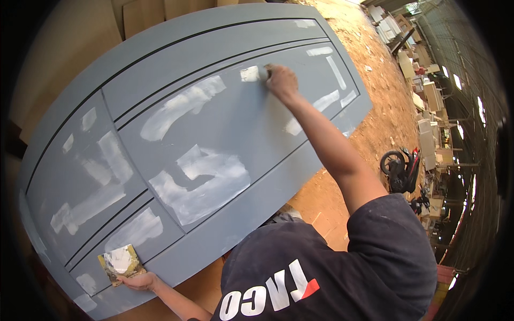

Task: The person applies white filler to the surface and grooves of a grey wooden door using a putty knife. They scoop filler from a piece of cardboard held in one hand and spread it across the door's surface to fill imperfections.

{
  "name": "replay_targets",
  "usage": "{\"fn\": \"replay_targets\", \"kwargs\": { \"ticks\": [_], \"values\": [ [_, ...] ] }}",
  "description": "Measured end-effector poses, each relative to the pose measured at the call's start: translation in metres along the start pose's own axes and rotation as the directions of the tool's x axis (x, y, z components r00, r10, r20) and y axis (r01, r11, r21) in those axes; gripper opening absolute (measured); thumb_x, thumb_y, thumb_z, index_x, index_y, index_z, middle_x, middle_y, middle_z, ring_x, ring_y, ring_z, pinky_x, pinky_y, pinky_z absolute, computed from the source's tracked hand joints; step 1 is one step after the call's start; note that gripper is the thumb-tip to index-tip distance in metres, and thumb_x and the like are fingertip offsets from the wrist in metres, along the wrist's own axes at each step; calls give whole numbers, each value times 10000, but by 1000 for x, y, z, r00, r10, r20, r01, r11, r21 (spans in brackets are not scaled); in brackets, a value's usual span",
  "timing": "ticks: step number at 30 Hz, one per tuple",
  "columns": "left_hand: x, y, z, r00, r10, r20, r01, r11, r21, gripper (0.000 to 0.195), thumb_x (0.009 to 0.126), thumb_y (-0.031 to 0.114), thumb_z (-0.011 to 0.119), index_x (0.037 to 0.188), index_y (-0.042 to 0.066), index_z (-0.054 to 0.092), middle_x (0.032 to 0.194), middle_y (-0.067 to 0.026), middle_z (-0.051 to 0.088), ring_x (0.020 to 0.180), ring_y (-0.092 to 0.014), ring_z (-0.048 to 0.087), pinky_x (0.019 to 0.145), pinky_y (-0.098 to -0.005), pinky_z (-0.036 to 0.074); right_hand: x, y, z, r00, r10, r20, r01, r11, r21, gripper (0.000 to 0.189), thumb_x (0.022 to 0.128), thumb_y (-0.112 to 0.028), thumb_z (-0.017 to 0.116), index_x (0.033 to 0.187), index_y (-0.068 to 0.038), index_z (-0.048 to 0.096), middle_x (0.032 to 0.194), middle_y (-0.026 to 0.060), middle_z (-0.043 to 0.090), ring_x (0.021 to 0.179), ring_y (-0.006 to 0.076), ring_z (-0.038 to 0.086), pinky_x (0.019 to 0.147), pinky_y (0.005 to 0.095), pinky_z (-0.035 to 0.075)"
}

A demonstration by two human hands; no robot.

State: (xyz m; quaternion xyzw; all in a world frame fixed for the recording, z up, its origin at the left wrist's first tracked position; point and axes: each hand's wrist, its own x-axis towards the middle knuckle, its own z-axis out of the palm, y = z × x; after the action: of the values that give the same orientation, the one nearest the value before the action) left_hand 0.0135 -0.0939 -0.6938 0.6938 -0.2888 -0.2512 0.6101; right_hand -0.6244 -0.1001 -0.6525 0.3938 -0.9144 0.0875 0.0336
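A large grey-painted panel [217, 116] with dark grooves, probably a door, lies before me, marked by several white filler patches [217, 172]. My right hand [283, 82] grips a small scraper [263, 74], mostly hidden by the fingers. Its edge is at the panel surface, right beside a fresh white patch [249, 74] near the upper double groove. At the lower left, my left hand [138, 281] holds a small yellowish board [105, 263] by its near edge. White filler paste [120, 259] is heaped on that board, which is over the panel's near left corner.
Reddish bare earth [373, 100] spreads beyond the panel's right end. A parked motorcycle [401, 168] stands on it at the right. Stacked boards and wood pieces [431, 96] line the far side beneath a dark roof [461, 48]. More wooden panels [142, 18] lean behind the panel's far edge.
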Motion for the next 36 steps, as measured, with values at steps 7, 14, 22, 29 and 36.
{"fn": "replay_targets", "kwargs": {
  "ticks": [7,14,22,29,36],
  "values": [
    [-1,2,7,999,-11,-41,9,998,-55,597,988,358,438,1297,-152,448,1336,-249,484,1186,-311,545,1006,-400,468,23,-27,28,989,118,84,-112,991,-74,183,774,-117,597,905,-77,719,836,224,695,848,368,696,766,442,560],
    [-13,12,14,1000,-1,-20,-1,996,-92,619,982,362,428,1335,-146,414,1359,-247,469,1203,-334,538,1024,-420,463,-36,-73,-10,929,-252,270,224,966,133,204,752,-39,576,902,-74,709,855,185,692,821,370,674,755,424,548],
    [-53,15,24,1000,0,0,0,984,-177,640,981,360,429,1387,-128,351,1411,-242,420,1243,-340,506,1055,-420,432,19,80,-14,956,-274,-110,290,938,191,315,815,-44,597,1088,-158,707,1072,69,696,985,275,657,863,388,513],
    [-94,25,57,993,9,-117,-36,974,-223,640,977,352,433,1387,-132,347,1406,-229,431,1254,-341,497,1073,-426,412,63,172,18,898,-385,-213,407,911,69,347,808,6,564,1081,-151,711,1146,40,678,1084,233,621,938,381,468],
    [-84,9,48,982,66,-178,-91,987,-135,665,954,391,414,1362,-134,391,1362,-260,468,1220,-381,527,1043,-462,448,38,180,-3,887,-454,-81,461,879,125,323,777,-9,574,1041,-131,714,1075,60,687,1036,252,634,909,387,478]
  ]
}}
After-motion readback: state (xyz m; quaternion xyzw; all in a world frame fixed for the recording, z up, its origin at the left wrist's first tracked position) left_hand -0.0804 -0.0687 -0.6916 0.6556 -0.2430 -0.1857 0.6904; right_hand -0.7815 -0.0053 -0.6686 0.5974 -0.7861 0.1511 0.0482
